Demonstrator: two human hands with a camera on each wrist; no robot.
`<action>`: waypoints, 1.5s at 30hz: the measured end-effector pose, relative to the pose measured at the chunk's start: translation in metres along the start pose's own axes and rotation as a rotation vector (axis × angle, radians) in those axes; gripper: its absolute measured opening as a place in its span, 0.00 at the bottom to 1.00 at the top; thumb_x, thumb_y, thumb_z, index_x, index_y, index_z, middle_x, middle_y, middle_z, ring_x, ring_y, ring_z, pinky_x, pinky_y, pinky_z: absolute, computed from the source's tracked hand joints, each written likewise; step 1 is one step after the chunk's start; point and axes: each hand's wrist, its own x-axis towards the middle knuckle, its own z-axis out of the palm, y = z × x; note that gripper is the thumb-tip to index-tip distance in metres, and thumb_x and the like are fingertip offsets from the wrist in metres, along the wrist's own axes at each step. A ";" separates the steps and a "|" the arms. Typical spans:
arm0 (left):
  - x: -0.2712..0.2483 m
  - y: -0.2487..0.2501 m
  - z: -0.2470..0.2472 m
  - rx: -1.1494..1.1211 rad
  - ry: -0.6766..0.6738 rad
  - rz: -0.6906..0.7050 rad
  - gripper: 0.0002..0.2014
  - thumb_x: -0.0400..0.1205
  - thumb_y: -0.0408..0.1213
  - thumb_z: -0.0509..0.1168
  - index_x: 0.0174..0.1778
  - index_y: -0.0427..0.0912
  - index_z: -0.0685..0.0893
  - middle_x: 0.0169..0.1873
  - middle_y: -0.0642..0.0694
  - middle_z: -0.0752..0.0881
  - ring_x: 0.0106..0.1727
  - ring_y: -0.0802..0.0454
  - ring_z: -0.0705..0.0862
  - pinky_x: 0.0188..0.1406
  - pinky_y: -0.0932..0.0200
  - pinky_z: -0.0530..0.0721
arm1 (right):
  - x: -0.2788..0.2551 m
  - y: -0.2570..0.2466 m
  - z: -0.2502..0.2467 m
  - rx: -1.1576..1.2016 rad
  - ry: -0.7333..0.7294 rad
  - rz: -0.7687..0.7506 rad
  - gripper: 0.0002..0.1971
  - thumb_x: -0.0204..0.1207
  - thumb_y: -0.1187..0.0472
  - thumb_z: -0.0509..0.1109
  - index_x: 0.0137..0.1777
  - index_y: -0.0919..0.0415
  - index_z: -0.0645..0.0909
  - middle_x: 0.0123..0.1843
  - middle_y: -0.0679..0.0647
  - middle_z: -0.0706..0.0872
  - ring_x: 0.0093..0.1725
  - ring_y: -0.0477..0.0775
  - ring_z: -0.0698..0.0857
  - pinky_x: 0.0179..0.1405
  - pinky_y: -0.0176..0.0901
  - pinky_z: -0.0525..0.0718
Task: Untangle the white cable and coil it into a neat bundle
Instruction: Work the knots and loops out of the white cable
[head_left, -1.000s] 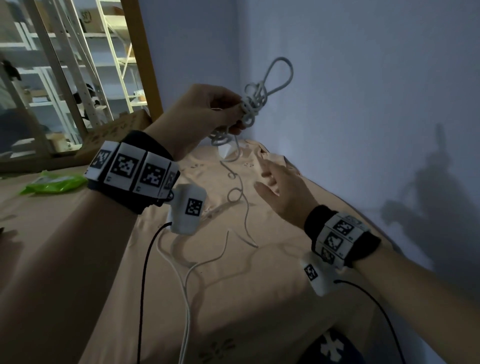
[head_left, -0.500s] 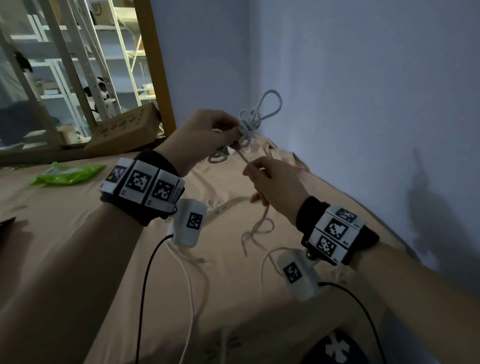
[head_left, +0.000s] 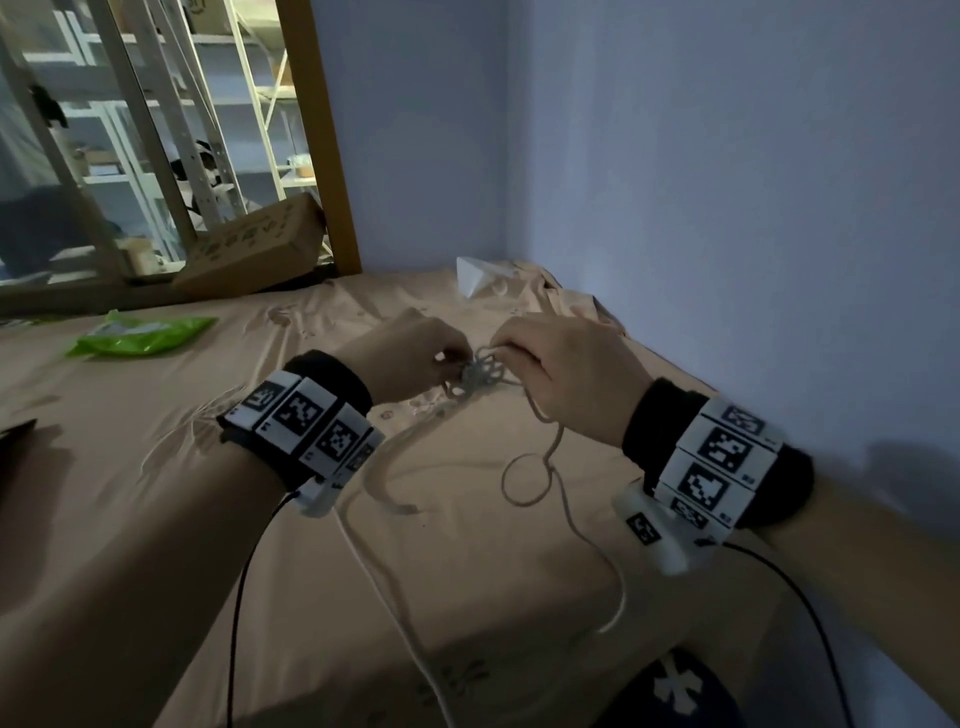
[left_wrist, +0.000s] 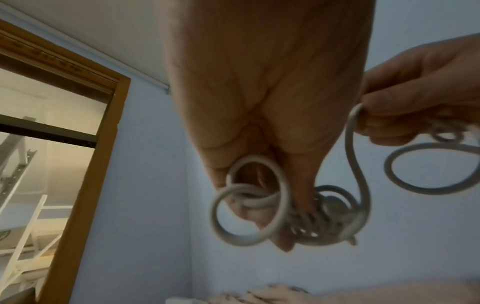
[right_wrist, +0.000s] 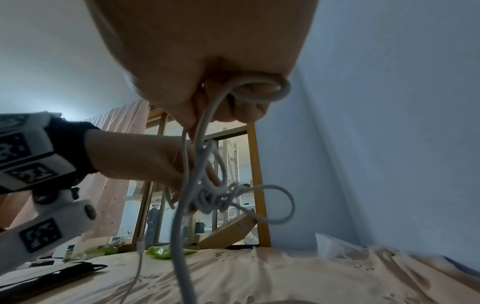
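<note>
Over the peach bedsheet (head_left: 260, 519) I see the white cable (head_left: 480, 371) knotted between my fingertips: left hand (head_left: 410, 358) pinches the tangle, right hand (head_left: 561, 369) grips a strand. Green packet (head_left: 140, 335) and cardboard box (head_left: 254, 249) lie beyond.

Bare forearms, no sleeves. Behind the left hand (head_left: 410, 358), a black wristband (head_left: 332, 376) ringed with white blocks printed with black square-code markers (head_left: 306, 415); under that wrist, a white camera housing (head_left: 319, 501) trailing a black cable (head_left: 244, 587). Behind the right hand (head_left: 561, 374), the same: black band (head_left: 657, 421), white marker blocks (head_left: 719, 457), white housing below (head_left: 657, 535) bearing a small marker, thin black cable (head_left: 800, 613).
</note>
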 end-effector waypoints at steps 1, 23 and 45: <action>-0.003 0.005 0.001 -0.017 -0.037 0.025 0.08 0.83 0.39 0.66 0.54 0.47 0.89 0.46 0.53 0.90 0.50 0.51 0.86 0.51 0.56 0.80 | 0.002 0.001 0.000 -0.009 0.034 -0.013 0.08 0.81 0.55 0.60 0.45 0.54 0.79 0.40 0.48 0.85 0.39 0.53 0.81 0.41 0.52 0.79; -0.044 0.013 0.009 -1.031 -0.085 0.181 0.15 0.81 0.29 0.65 0.61 0.49 0.81 0.51 0.48 0.85 0.52 0.38 0.85 0.49 0.32 0.81 | 0.009 0.053 -0.014 0.040 -0.078 0.299 0.22 0.64 0.30 0.68 0.25 0.46 0.74 0.24 0.43 0.75 0.29 0.45 0.75 0.35 0.45 0.77; -0.022 0.043 0.022 -1.564 0.241 -0.032 0.16 0.87 0.43 0.57 0.50 0.37 0.88 0.40 0.43 0.86 0.41 0.52 0.80 0.41 0.61 0.81 | -0.017 0.015 0.041 -0.292 -0.339 0.118 0.17 0.84 0.45 0.49 0.48 0.52 0.75 0.34 0.53 0.79 0.35 0.59 0.82 0.34 0.46 0.78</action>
